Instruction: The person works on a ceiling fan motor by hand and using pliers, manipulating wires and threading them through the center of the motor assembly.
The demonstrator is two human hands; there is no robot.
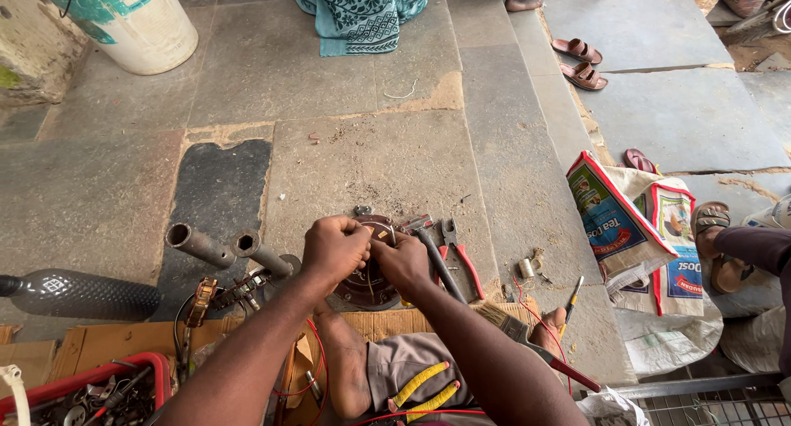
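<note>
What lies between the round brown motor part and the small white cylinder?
In the head view, red-handled pliers lie between the motor part and the white cylinder.

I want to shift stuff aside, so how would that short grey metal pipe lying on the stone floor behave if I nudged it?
The short grey metal pipe is round and lies on its side on the flat stone floor, so it would probably roll. It looks thick-walled, likely stiff and heavy for its size.

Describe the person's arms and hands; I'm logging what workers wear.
Both arms are bare as far up as the view shows: no sleeves, gloves, watch or bands visible. The left hand and right hand are bare too, with no rings that I can make out.
</note>
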